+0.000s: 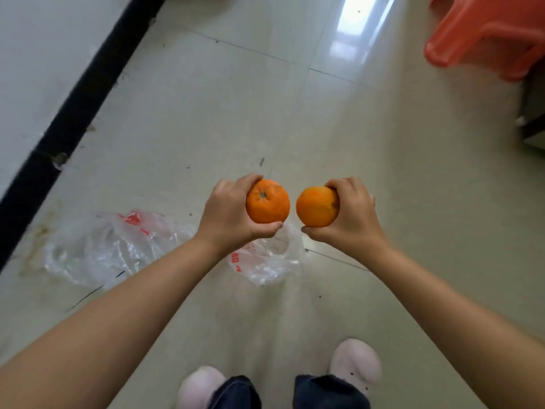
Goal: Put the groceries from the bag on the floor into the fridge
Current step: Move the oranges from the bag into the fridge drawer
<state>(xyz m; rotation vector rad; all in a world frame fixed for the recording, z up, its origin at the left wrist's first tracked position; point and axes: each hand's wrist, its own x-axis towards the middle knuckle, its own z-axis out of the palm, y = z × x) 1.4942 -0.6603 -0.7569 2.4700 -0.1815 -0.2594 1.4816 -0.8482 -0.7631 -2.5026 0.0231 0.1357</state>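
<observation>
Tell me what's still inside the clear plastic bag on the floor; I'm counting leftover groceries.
Nothing shows inside the crumpled clear plastic bag with red print; it looks flat and empty, though the left forearm covers its middle.

My left forearm covers the middle of the plastic bag (106, 246); its contents cannot be determined. The red stool (486, 33) is cut off by the top and right edges.

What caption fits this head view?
Left hand and right hand each hold an orange above the bag.
</observation>
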